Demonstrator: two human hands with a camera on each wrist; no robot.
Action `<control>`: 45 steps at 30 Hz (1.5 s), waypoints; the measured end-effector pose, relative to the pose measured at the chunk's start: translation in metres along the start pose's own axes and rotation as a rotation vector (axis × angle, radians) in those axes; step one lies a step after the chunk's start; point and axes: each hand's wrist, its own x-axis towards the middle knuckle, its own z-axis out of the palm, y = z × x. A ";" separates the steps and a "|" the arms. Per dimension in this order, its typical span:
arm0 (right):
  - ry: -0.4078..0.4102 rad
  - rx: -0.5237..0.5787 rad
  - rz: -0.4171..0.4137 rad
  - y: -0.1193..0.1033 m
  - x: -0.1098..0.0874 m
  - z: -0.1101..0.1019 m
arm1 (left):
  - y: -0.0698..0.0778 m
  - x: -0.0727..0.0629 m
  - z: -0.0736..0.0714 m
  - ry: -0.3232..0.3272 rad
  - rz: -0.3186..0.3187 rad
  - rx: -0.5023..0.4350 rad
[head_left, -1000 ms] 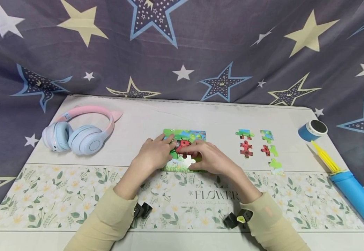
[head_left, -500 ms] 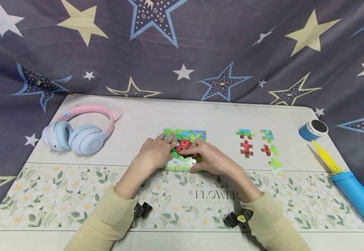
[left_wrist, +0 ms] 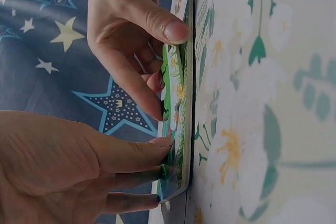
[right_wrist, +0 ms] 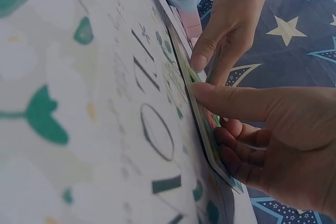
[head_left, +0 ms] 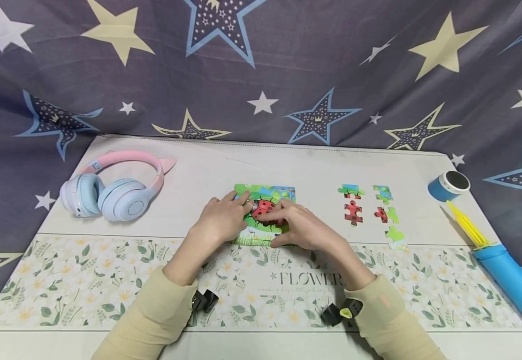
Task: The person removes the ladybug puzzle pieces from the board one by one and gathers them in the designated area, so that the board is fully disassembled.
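A ladybug jigsaw puzzle (head_left: 264, 191) lies in its flat tray between the two hands. The left hand (head_left: 224, 217) rests its extended fingers on the puzzle's left side; the left wrist view shows its thumb (left_wrist: 152, 150) pressing near the edge. From the right, the right hand (head_left: 303, 227) pinches a puzzle piece (left_wrist: 174, 85) between thumb and fingers at the lower middle of the picture. In the left wrist view, that piece's edge sits slightly raised over the tray. The right hand covers the puzzle's right part.
Several loose puzzle pieces (head_left: 353, 213) lie right of the tray. Pink-and-blue cat-ear headphones (head_left: 123, 200) stand at the left. A blue-and-white cylinder (head_left: 449, 187) and a blue pump with a yellow nozzle (head_left: 508, 280) are at the right. A starry curtain (head_left: 261, 65) hangs behind the table.
The white piece-shaped gap at the puzzle's lower middle, plain one second ago, is now covered by the piece under the right hand. Both hands have stayed nearly in place.
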 end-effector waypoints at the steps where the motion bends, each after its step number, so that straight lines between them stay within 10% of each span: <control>1: 0.001 0.002 0.001 0.000 0.000 0.000 | 0.000 0.000 0.000 0.001 0.001 0.001; 19: 0.064 0.071 0.023 0.009 -0.012 -0.011 | -0.002 -0.002 0.001 0.010 0.005 -0.013; 45: 0.208 -0.121 0.031 0.093 -0.145 -0.066 | 0.000 -0.003 -0.001 0.018 0.005 -0.028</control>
